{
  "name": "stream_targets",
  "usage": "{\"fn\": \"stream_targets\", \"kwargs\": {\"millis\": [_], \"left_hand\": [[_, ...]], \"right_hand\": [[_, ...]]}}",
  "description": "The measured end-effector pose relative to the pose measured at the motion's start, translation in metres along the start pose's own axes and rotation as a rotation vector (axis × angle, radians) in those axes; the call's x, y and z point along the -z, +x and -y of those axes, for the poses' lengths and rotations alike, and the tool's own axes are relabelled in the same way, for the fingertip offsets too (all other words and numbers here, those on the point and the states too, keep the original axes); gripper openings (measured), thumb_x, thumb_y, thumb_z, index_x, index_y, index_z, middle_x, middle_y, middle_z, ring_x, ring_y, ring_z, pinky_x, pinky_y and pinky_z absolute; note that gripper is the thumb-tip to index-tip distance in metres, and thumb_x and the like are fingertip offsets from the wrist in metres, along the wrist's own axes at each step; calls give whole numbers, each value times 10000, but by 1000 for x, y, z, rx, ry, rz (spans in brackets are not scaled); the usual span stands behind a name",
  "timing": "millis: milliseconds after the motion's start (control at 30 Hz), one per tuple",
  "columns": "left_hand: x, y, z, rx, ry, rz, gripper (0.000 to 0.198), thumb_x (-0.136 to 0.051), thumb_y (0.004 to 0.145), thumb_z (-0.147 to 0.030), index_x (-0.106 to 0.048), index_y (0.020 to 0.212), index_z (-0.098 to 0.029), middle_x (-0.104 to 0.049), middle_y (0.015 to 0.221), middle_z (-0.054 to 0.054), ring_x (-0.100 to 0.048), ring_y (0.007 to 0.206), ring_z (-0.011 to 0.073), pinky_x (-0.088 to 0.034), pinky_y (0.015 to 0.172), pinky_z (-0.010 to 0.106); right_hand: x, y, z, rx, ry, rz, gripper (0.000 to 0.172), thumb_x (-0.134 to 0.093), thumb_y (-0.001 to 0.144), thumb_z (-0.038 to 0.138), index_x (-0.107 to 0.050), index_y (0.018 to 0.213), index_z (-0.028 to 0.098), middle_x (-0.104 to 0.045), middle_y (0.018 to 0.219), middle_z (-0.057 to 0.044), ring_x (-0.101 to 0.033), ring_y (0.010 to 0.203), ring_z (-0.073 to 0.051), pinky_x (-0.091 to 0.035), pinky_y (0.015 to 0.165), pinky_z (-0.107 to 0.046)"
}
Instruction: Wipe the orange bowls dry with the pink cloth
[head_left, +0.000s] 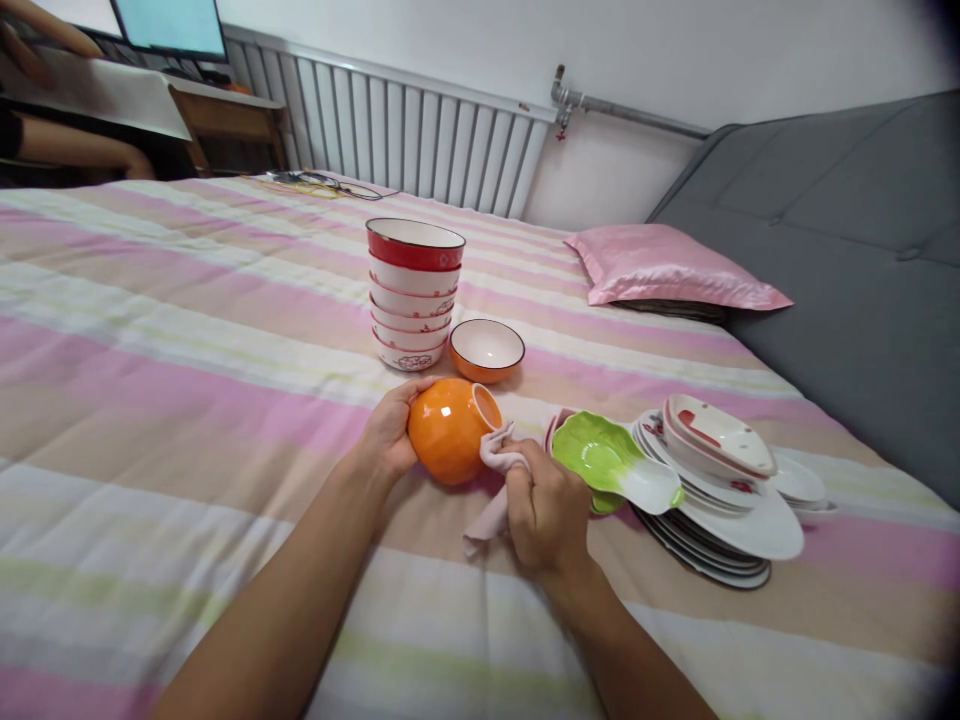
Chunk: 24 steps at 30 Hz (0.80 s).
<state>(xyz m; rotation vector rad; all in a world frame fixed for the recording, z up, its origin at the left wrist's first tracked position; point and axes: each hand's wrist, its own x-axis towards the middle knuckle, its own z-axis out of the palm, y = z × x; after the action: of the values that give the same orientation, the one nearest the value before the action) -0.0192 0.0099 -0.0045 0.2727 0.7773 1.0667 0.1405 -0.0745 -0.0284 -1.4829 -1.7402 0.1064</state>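
My left hand [391,432] grips an orange bowl [444,430] by its left side, the bowl tipped so that its foot ring faces right. Bunched in my right hand [546,500] is a pale pink cloth [491,515], which touches the bowl near the foot ring. Just behind, a second orange bowl [487,348] sits upright on the striped bedspread [187,420]. A tall stack of red and white bowls [415,300] stands to its left. Right of my right hand lie green leaf-shaped dishes [600,450].
Stacked plates [750,520] with square bowls [724,435] on top stand at the right. Farther back are a pink pillow [667,262], a grey headboard [840,210], cables [322,185] and a radiator [390,120]. A person's arm and leg [75,145] show by a desk [217,115].
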Motion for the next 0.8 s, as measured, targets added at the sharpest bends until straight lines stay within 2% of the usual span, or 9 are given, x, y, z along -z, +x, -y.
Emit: {"fn": "stream_targets", "kwargs": {"millis": [100,200,300,433,533,667,800], "left_hand": [[0,0,0,-17,10,-13,91,-533,798,-126,-621,788,-105,-691,670,70,-672,570,194,-573,581,307],[-1,1,0,-35,19,-34,118,-506,812,-114,-619,782,-101,-674,636,55,-653,532,171,-563,549,282],[-1,0,0,-44,29,-34,115,-510,804,-117,-618,765,-102,-677,649,59,-655,545,173,-564,546,283],[-1,-1,1,-49,53,-34,95,-540,778,-135,-629,790,-102,-684,663,63,-661,563,186,-569,560,296],[-2,-3,2,-80,83,-49,95,-569,755,-142,-634,816,-109,-690,675,59,-667,581,185,-568,584,287],[-5,-8,5,-109,158,-57,140,-618,723,-164,-645,853,-119,-706,713,58,-680,624,196,-567,607,287],[-5,-11,7,-108,232,8,181,-648,715,-201,-660,876,-121,-725,783,77,-689,691,213,-564,639,297]], "right_hand": [[-1,3,-4,-122,62,56,324,-341,836,239,-662,810,200,-703,720,-29,-613,606,-193,-413,587,-283],[-4,6,-9,-226,258,67,319,-352,838,242,-667,855,195,-709,799,-26,-612,697,-185,-427,663,-275],[-8,8,-13,-346,504,18,278,-387,835,266,-655,830,192,-691,832,-15,-597,790,-180,-436,743,-273],[-15,9,-16,-648,836,-172,152,-483,747,268,-518,611,210,-522,601,58,-485,590,-122,-399,553,-222],[-16,10,-13,-837,963,-270,152,-514,678,236,-426,555,217,-415,533,83,-395,492,-92,-362,465,-204],[-13,14,-9,-924,1005,-293,78,-508,672,238,-465,611,212,-460,549,82,-407,469,-85,-383,433,-196],[-12,15,-9,-984,1051,-327,72,-531,675,248,-483,643,205,-468,561,91,-426,467,-74,-391,419,-179]]}}
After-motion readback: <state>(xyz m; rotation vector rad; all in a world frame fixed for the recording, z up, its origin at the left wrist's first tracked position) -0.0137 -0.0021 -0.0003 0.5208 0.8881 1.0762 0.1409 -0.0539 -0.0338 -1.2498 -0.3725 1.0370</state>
